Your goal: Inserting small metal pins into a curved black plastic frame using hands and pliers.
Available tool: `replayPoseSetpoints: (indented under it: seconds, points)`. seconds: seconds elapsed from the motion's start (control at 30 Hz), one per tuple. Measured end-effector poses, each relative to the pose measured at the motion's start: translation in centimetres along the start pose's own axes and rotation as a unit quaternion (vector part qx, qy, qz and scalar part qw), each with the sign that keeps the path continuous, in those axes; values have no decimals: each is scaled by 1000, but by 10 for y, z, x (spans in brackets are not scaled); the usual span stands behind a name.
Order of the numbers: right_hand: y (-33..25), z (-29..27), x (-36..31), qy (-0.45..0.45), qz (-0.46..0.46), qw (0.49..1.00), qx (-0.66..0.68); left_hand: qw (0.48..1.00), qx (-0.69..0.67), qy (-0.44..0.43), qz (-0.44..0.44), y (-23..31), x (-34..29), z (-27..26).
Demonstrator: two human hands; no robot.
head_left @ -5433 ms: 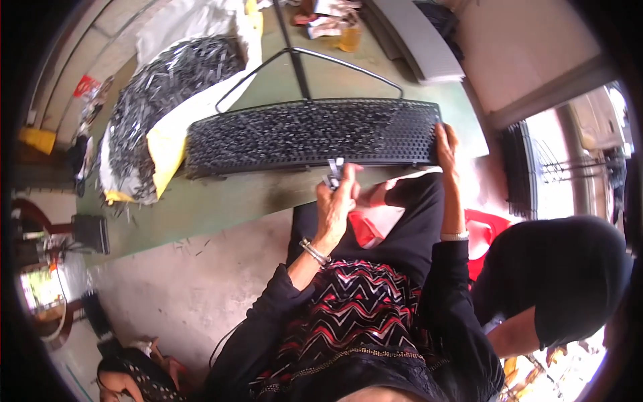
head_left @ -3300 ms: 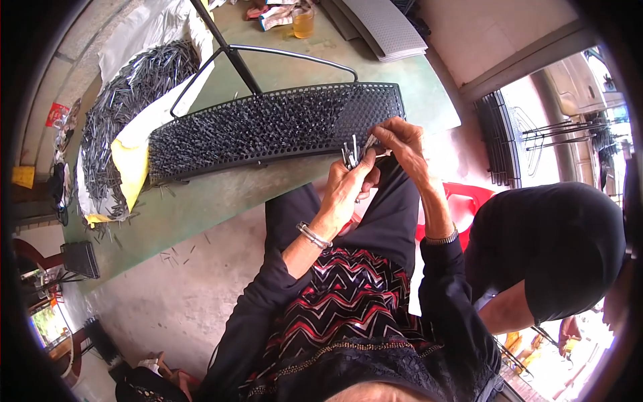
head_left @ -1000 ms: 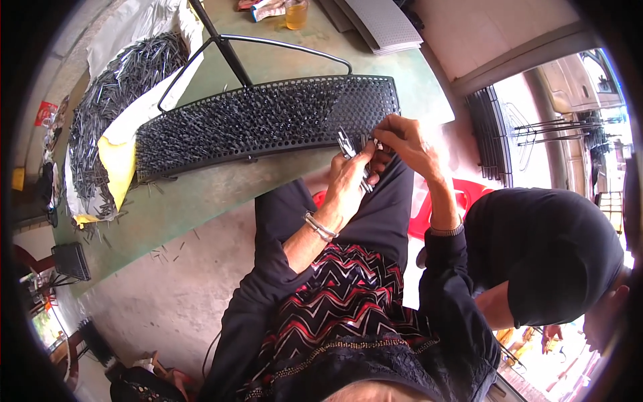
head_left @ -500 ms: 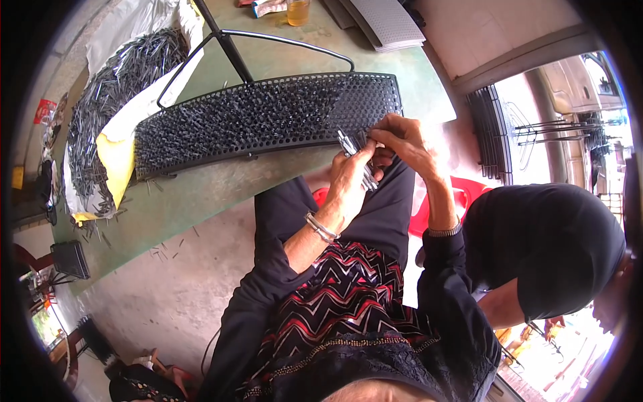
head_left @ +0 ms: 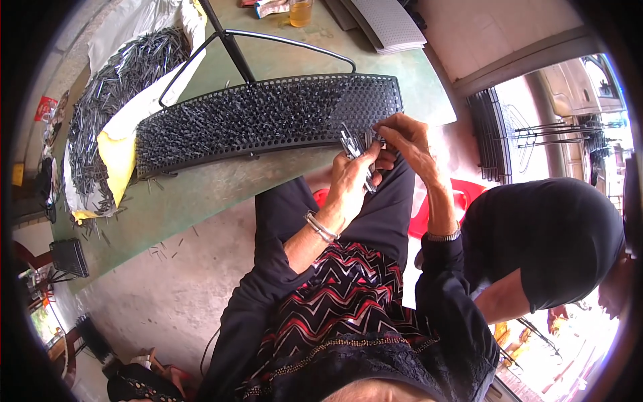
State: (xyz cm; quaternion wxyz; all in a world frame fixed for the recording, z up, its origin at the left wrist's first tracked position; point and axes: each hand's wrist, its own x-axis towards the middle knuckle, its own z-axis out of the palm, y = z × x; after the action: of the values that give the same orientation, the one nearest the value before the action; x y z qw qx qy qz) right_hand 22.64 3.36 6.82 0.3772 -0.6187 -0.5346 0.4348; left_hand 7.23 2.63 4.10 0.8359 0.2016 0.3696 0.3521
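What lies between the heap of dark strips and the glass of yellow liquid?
In the head view, the sack's white edge, the black rod with its bent brace and some green tabletop lie between the heap and the glass.

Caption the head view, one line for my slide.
Left hand holding thin strips, right hand close to them, by a partly filled, perforated black panel on a green table.
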Motion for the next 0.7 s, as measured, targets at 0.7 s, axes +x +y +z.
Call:
replayPoseSetpoints:
  seconds: [0.7]
  points:
    - [49,7,98,265,-139,954,-1,983,-118,-75,-119,-21,24,-27]
